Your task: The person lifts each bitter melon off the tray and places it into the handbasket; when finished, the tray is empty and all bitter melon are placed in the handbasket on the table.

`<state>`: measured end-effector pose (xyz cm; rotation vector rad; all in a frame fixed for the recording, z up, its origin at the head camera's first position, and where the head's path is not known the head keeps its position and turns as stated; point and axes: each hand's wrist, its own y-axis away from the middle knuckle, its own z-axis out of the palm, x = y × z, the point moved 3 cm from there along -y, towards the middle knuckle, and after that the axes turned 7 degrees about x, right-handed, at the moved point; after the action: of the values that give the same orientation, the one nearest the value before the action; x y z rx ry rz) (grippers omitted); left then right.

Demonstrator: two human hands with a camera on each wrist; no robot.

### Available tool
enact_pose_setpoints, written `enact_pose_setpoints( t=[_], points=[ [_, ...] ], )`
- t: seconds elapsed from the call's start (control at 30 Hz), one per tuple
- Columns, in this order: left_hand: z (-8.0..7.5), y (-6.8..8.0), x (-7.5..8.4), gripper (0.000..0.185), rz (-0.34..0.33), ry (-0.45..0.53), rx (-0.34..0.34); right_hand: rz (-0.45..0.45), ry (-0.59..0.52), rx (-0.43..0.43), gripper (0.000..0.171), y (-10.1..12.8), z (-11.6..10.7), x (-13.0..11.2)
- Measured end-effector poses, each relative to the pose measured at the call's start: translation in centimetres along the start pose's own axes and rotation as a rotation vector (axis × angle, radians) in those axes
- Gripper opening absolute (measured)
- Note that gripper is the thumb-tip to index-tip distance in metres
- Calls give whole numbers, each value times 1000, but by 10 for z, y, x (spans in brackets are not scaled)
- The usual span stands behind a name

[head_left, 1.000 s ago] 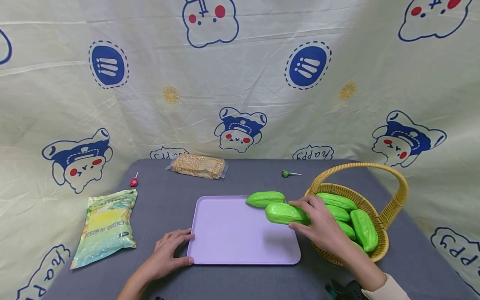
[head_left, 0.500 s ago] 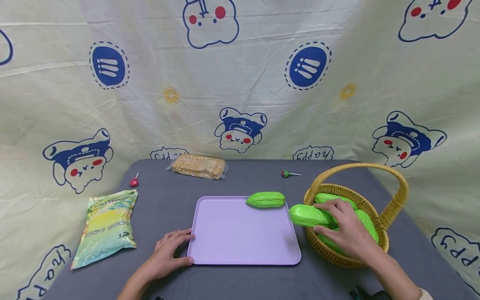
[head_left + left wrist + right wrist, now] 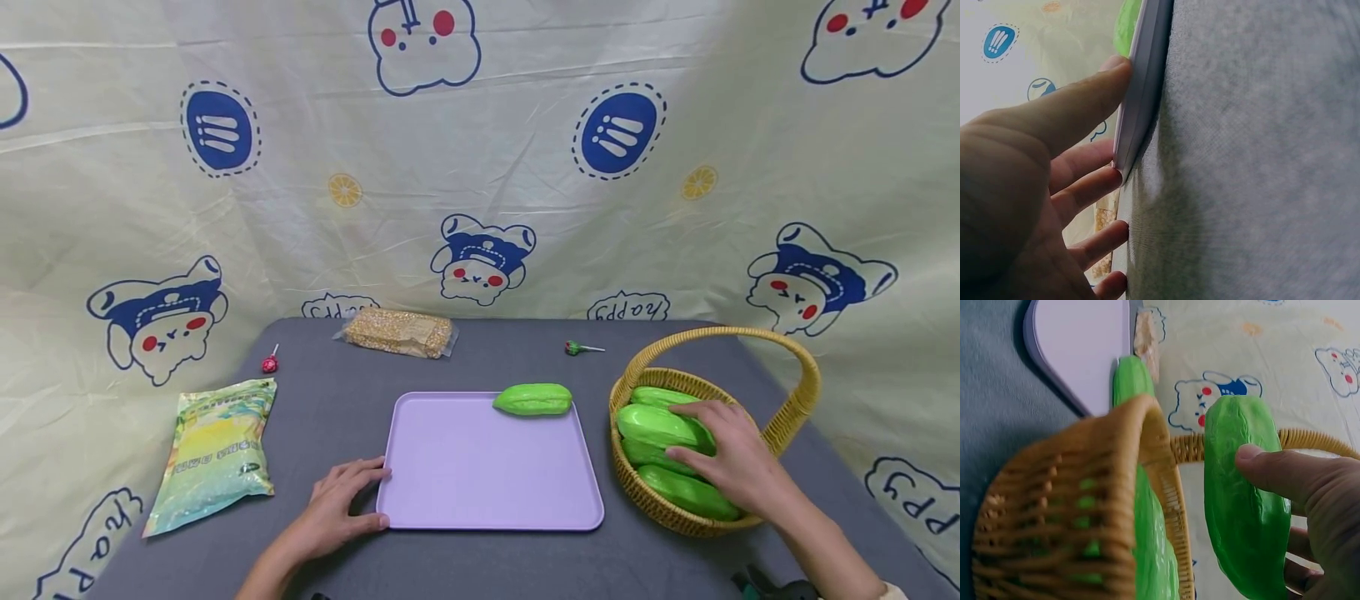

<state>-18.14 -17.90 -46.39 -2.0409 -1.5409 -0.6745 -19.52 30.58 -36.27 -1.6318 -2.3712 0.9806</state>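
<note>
The right hand curled its fingers round a gourd over the basket. The left hand, fingers spread, touched the tray. "happy" showed reversed on the backdrop.

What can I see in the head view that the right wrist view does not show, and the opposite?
Only the head view shows the left hand touching the tray's corner, the yellow-green printed packet, two lollipops and the grey table.

Only the right wrist view shows the thumb pressed on the held green ridged gourd and the basket weave up close.

Both show the right hand, the woven wicker basket, the lilac plastic tray and the gourd on its far edge.
</note>
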Motion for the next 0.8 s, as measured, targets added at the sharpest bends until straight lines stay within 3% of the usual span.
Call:
enact_pose_setpoints(
  t=[0.27, 0.8],
  points=[
    [0, 0, 0, 60, 6, 8, -3, 87, 14, -85, 52, -4, -2, 20],
    [0, 0, -1, 60, -1, 7, -8, 126, 29, -159, 53, -22, 1, 44]
  ],
)
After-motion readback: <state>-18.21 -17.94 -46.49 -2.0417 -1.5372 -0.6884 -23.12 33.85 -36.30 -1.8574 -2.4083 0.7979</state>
